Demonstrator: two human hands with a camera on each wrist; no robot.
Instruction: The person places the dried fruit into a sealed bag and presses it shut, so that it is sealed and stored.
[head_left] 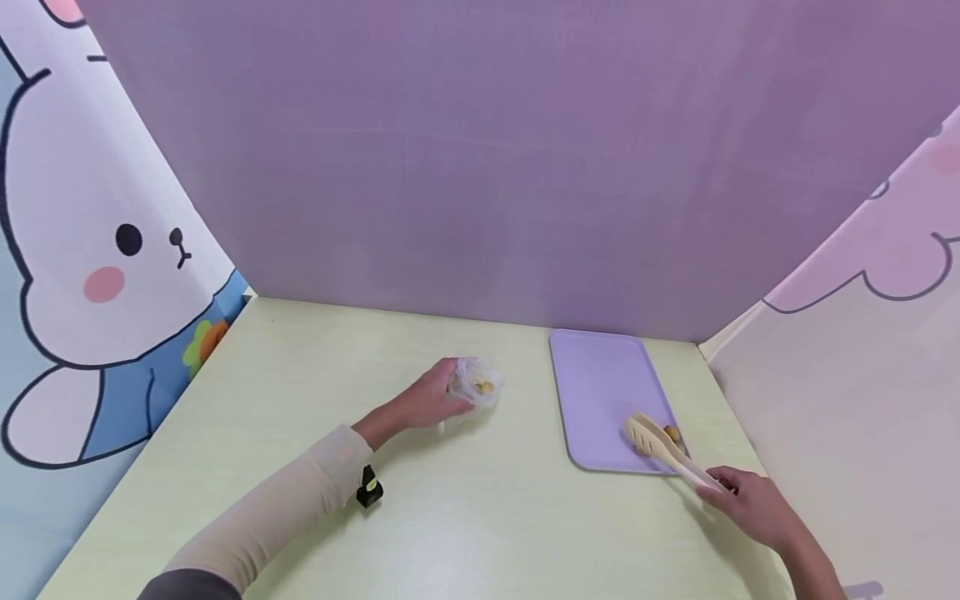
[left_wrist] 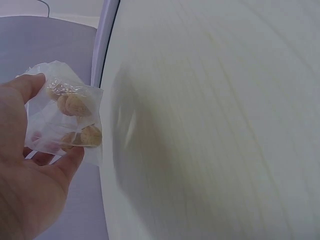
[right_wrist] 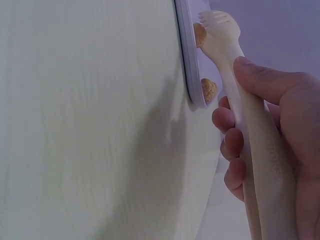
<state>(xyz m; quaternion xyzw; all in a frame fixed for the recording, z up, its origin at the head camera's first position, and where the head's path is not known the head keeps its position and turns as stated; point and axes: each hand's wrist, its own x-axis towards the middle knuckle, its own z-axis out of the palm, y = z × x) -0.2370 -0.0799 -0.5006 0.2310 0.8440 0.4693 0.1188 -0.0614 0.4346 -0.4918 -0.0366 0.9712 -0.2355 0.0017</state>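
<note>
My left hand [head_left: 431,398] holds a clear plastic bag [head_left: 463,372] above the table, left of the tray. Several walnuts [left_wrist: 77,104] show through the bag's film in the left wrist view, thumb and fingers on either side of it. On the right, my right hand [head_left: 757,507] grips cream tongs [head_left: 686,467], fingers curled round both arms. The tongs' heads are over the near right corner of a purple tray [head_left: 600,375]. One walnut [right_wrist: 199,36] is at the tongs' heads; whether they pinch it I cannot tell. Another walnut [right_wrist: 209,91] lies by the tray's rim.
The pale table [head_left: 465,525] stretches under both hands. A purple panel [head_left: 480,167] stands along its far edge, with cartoon-printed side walls [head_left: 90,250] at left and right. A small black object [head_left: 369,487] is at the left sleeve's cuff.
</note>
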